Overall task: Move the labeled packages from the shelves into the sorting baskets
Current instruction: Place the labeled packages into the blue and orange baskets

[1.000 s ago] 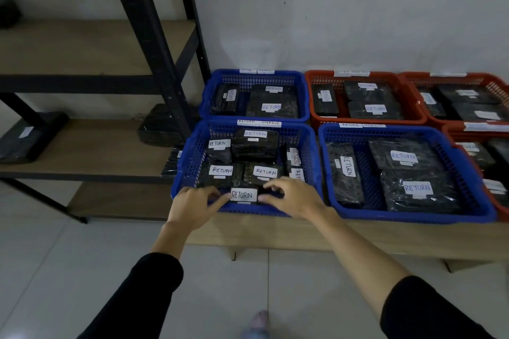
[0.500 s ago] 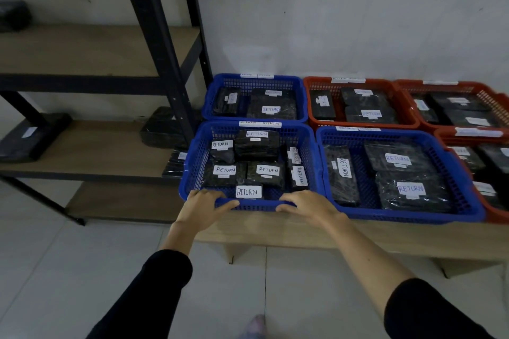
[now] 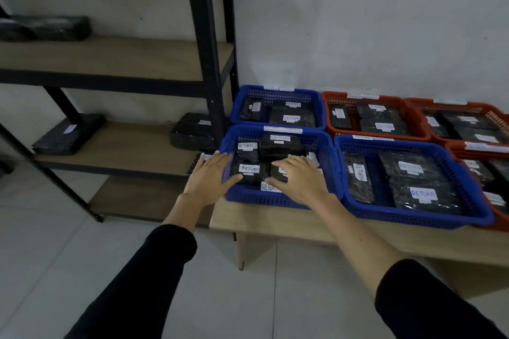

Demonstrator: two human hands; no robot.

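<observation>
1. Hovering over the near-left blue basket [image 3: 278, 195]: both hands sit above its front half. That basket is at the front-left corner of the low wooden bench [image 3: 303, 224].
2. Left hand [image 3: 209, 177] is flat, fingers straight and close together, thumb splayed, over the basket's left rim. It holds nothing.
3. Right hand [image 3: 298, 177] is palm down, fingers lightly spread over the RETURN-labelled packages [image 3: 249, 170] inside. No grip; whether it touches them I can't tell.
4. Packages left on the shelves [image 3: 115, 148]: one black wrapped package [image 3: 192, 131] at the middle shelf's right end by the upright, a flatter one [image 3: 67, 133] toward its left, another on the upper shelf [image 3: 46, 27].
5. Handling, my guess: glossy wrap over a blocky core, so light, fairly stiff, a bit slippery. Take each across its short sides, thumb opposite fingers, and not by the paper label.
6. Other blue and orange baskets [image 3: 377, 118] fill the bench's rear and right.
</observation>
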